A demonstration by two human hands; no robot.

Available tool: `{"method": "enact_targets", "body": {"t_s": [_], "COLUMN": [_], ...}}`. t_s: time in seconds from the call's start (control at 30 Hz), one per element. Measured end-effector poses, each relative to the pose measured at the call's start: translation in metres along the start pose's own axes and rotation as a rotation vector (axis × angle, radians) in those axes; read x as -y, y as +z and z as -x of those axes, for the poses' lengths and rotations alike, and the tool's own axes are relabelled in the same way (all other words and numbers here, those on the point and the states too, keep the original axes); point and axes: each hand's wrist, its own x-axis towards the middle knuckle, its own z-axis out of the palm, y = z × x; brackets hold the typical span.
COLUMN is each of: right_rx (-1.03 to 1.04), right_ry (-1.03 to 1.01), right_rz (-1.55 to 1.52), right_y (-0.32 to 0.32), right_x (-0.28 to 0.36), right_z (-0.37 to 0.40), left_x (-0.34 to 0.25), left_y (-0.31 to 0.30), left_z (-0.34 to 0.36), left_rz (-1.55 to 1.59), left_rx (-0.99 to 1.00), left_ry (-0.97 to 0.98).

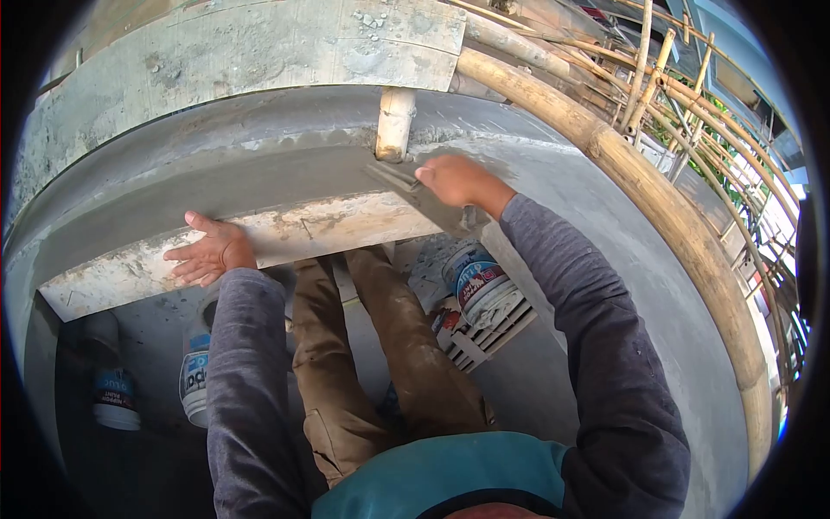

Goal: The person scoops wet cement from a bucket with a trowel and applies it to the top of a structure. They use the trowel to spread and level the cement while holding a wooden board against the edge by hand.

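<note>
My left hand (pixel 212 251) lies with its fingers spread against the face of a pale, plaster-stained board (pixel 333 227). That board runs along the edge of a ledge covered in smooth wet grey mortar (pixel 285 173). In my right hand (pixel 462 183) is a plastering trowel (pixel 396 178), its flat blade over the mortar near the board's right end. The fingers wrap round the handle, which is mostly hidden. Just beyond the trowel a short bamboo post (pixel 396 121) stands upright on the ledge.
A mortar-spattered plank (pixel 242 52) spans the far side above the ledge. A thick bamboo pole (pixel 657 190) curves down the right, with several thinner poles (pixel 692 104) behind. Below are a paint bucket (pixel 475 281) by a slatted crate (pixel 493 333) and more buckets (pixel 115 398) at left.
</note>
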Motion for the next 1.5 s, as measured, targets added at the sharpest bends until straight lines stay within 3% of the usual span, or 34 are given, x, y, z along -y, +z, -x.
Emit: {"method": "enact_targets", "body": {"t_s": [0.07, 0.17, 0.23, 0.4, 0.57, 0.67, 0.8, 0.93, 1.0, 1.07, 1.23, 1.37, 1.47, 1.5], "right_rx": [-0.11, -0.137, -0.111, -0.052, -0.077, -0.012, -0.024, -0.067, 0.025, 0.214, 0.267, 0.318, 0.457, 0.463], "right_ry": [-0.174, -0.056, 0.171, 0.47, 0.716, 0.535, 0.264, -0.179, -0.417, -0.424, -0.394, -0.38, -0.322, -0.1], "right_rz": [-0.254, -0.175, -0.055, 0.099, 0.091, 0.081, 0.007, -0.418, -0.529, -0.456, -0.274, -0.285, -0.517, -0.675], "right_y": [0.008, 0.004, 0.007, 0.029, 0.039, 0.051, 0.017, 0.007, 0.002, -0.006, 0.054, 0.065, 0.076, 0.073], "right_x": [0.03, 0.048, 0.006, -0.155, -0.194, -0.207, -0.115, -0.054, -0.015, 0.021, 0.041, 0.023, 0.002, -0.003], "right_z": [0.008, 0.029, 0.025, 0.021, 0.004, -0.018, 0.001, 0.051, 0.083, 0.113, 0.109, 0.086, 0.063, 0.061], "left_x": [0.001, 0.002, 0.001, 0.005, 0.012, 0.015, 0.01, 0.01, 0.009, 0.007, 0.003, 0.007, 0.007, 0.005], "left_y": [-0.001, 0.001, 0.001, 0.005, 0.016, 0.019, 0.013, 0.012, 0.008, 0.007, 0.005, 0.008, 0.008, 0.008], "left_z": [0.0, 0.001, 0.0, -0.004, -0.01, -0.015, -0.011, -0.011, -0.007, -0.006, -0.003, -0.008, -0.006, -0.005], "left_rz": [0.004, -0.016, -0.027, -0.031, -0.014, -0.046, -0.042, -0.045, -0.04, -0.034, -0.05, -0.046, -0.048, -0.045], "left_rx": [0.001, -0.003, -0.018, -0.027, -0.096, -0.098, -0.066, -0.054, -0.049, -0.048, -0.057, -0.071, -0.073, -0.071], "left_ry": [0.0, 0.011, 0.0, 0.004, -0.007, -0.004, 0.011, 0.003, 0.008, 0.003, -0.001, 0.007, 0.015, 0.015]}}
